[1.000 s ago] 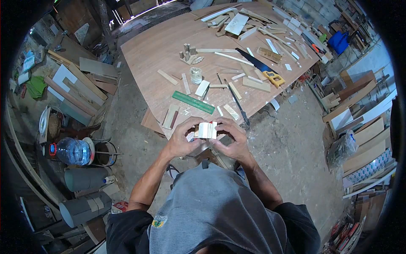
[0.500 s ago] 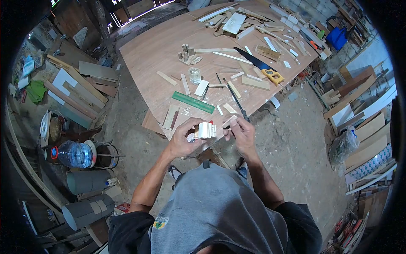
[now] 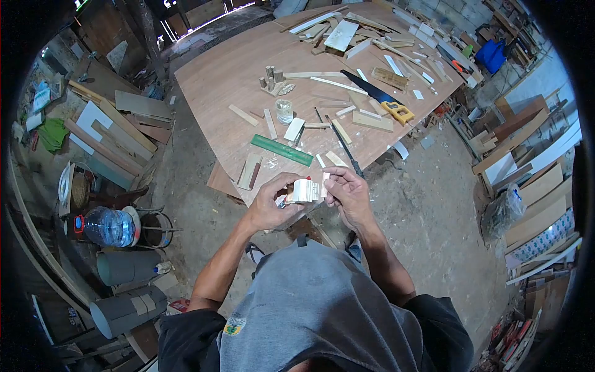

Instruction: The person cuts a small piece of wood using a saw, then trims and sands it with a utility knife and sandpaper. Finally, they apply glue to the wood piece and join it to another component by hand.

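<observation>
My left hand (image 3: 271,201) grips a small pale wooden block assembly (image 3: 303,191) with a rounded white top and stepped ridges on its right side. Close to those ridges, my right hand (image 3: 349,192) pinches a short flat wood strip (image 3: 325,185), held nearly upright; whether the two touch is hard to tell. A small red bit shows behind the block. Beyond the hands lie a green ruler (image 3: 282,150), a white block (image 3: 294,129) and a glass jar (image 3: 284,111) on the table.
The wooden table (image 3: 217,87) carries a handsaw (image 3: 378,94) with a yellow handle, a dark rod (image 3: 348,149), and a pile of wood scraps (image 3: 342,35) at the back. A water bottle (image 3: 110,225) stands at the left; boards (image 3: 539,204) lean at the right.
My right hand came off the block, showed the strip tilted beside it, then turned the strip upright and brought it close to the block's right side. My left hand stayed nearly still.
</observation>
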Tool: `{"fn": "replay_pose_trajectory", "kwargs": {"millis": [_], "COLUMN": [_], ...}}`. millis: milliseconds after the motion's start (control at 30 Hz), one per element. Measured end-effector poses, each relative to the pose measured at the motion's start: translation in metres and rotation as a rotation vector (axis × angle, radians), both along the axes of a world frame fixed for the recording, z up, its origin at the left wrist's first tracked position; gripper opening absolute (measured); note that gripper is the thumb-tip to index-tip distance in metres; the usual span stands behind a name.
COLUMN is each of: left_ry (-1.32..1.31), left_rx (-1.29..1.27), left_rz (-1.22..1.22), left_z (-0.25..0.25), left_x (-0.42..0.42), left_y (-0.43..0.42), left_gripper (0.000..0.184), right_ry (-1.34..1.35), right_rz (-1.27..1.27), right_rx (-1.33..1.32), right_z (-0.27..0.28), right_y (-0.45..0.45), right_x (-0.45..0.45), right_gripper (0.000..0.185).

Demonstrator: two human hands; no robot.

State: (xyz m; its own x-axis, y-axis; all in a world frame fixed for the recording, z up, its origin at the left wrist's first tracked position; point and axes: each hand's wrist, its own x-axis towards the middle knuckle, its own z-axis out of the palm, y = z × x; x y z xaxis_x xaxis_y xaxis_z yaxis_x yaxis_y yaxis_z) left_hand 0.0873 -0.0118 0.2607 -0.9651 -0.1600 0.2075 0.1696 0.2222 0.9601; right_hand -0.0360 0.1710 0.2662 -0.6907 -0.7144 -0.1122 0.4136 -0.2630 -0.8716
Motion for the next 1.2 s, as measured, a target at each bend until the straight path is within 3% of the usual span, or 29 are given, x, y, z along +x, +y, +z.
{"fn": "replay_pose_trajectory", "kwargs": {"millis": [300, 367, 567, 667, 733, 867, 1033, 1200], "left_ry": [-0.011, -0.016, -0.026, -0.077, 0.049, 0.063, -0.141, -0.186], "left_rx": [-0.088, -0.093, -0.125, -0.158, -0.271, -0.297, -0.366, -0.43], "left_rz": [-0.005, -0.004, 0.003, 0.008, -0.02, -0.018, -0.064, -0.049], "left_z": [-0.003, -0.004, 0.003, 0.007, 0.008, 0.014, 0.03, 0.03], "left_x": [0.0, -0.001, -0.001, -0.001, -0.003, -0.004, -0.004, -0.009], "left_y": [0.0, 0.0, -0.001, -0.003, -0.004, -0.004, -0.002, 0.004], "left_gripper": [0.058, 0.058, 0.058, 0.057, 0.056, 0.055, 0.057, 0.061], "right_ry": [0.214, 0.328, 0.537, 0.551, 0.511, 0.444, 0.375, 0.245], "right_rz": [0.032, -0.106, -0.018, 0.026, 0.024, 0.023, 0.055, 0.057], "right_rx": [0.114, -0.012, 0.02, 0.025, 0.008, -0.045, -0.084, -0.102], "right_z": [-0.012, -0.012, -0.022, -0.015, -0.017, -0.034, -0.054, -0.062], "right_y": [0.002, 0.0, 0.013, 0.016, 0.015, 0.015, 0.018, 0.02], "right_x": [0.01, 0.015, 0.007, 0.011, 0.01, 0.004, -0.001, 0.0], "right_gripper": [0.027, 0.027, 0.031, 0.036, 0.038, 0.041, 0.04, 0.039]}}
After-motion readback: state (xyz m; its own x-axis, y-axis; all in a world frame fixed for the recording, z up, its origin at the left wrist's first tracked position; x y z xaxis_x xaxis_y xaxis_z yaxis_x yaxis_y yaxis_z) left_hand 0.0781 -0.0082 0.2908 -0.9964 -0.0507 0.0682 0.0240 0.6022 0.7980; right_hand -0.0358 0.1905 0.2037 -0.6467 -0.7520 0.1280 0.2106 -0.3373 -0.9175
